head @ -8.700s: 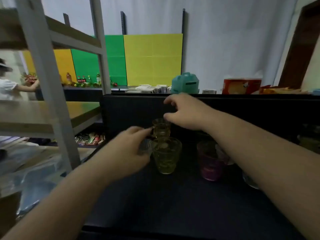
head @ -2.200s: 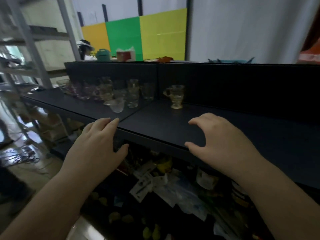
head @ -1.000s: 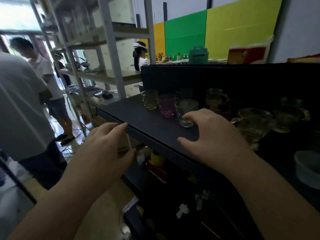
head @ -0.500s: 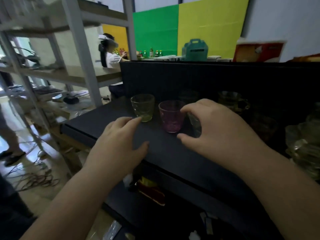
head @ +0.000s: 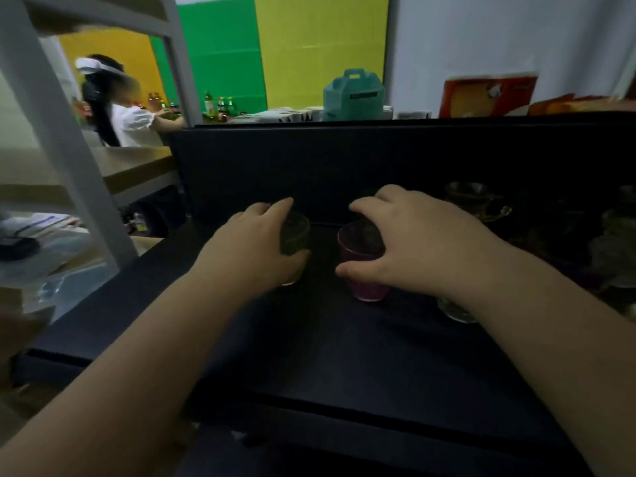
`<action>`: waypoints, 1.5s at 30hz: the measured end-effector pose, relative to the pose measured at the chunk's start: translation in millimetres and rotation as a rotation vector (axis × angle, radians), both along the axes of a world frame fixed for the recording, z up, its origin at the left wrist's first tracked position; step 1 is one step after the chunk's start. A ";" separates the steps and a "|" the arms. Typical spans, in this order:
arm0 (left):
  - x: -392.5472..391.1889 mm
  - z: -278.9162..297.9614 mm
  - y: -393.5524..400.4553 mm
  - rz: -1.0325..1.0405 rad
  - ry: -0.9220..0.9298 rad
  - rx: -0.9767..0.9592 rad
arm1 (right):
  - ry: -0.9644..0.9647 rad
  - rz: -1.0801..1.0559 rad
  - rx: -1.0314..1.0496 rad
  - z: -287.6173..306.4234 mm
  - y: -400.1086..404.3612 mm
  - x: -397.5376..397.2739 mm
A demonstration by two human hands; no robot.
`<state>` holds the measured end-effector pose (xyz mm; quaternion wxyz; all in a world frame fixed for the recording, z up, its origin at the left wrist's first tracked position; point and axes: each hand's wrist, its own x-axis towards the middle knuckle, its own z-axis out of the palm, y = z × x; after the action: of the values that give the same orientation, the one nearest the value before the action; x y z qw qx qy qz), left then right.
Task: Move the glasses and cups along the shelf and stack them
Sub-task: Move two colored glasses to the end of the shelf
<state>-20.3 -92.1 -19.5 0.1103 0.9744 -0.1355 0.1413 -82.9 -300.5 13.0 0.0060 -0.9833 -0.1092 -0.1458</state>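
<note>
- Dark matte shelf (head: 344,356) with a tall dark back panel; behind it a green and yellow panelled wall, a teal carry-box (head: 354,94), and another person in a white top (head: 134,125) at a far table.
- Left hand (head: 254,249) curls around a clear yellow-green glass tumbler (head: 296,235), fingers over the far side of the rim, thumb on the near wall.
- Right hand (head: 413,249) curls likewise around a translucent pink glass tumbler (head: 364,266), which stands just right of the yellow-green tumbler, close but apart.
- Both tumblers appear to sit on the shelf (bases partly hidden by the hands, so a slight lift cannot be ruled out).
- Right of the pink tumbler: a clear glass (head: 457,311) mostly hidden under the right wrist; further right and back, a handled glass cup (head: 475,201) and more dim glassware, too dark to count.
- Progress, judged: early. Nothing in view is nested or stacked; every piece stands singly.
- Step in hand, judged: grasp taken on two tumblers, one per hand, ahead of carrying them along the shelf.
- Remaining: move this pair, nest them, then repeat for the pieces right of the pink tumbler.
</note>
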 end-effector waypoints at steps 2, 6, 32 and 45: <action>4.2 -2.7 1.9 -0.026 0.004 0.004 | 0.031 -0.026 -0.034 1.0 4.6 4.4; 0.5 -5.9 4.9 -0.033 -0.022 0.025 | 0.097 -0.060 -0.062 -3.9 8.8 8.6; -225.8 5.1 -161.0 -0.442 -0.184 -0.141 | -0.223 -0.222 0.334 -17.9 -193.6 -248.4; -262.6 -2.1 -391.5 -0.998 -0.149 -0.239 | -0.320 -0.794 0.286 -32.9 -347.6 -378.2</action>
<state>-282.9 -483.6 -21.6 0.2649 0.7591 -0.5741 0.1552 -461.2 -648.1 -19.9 0.0684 -0.9033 0.2984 -0.3005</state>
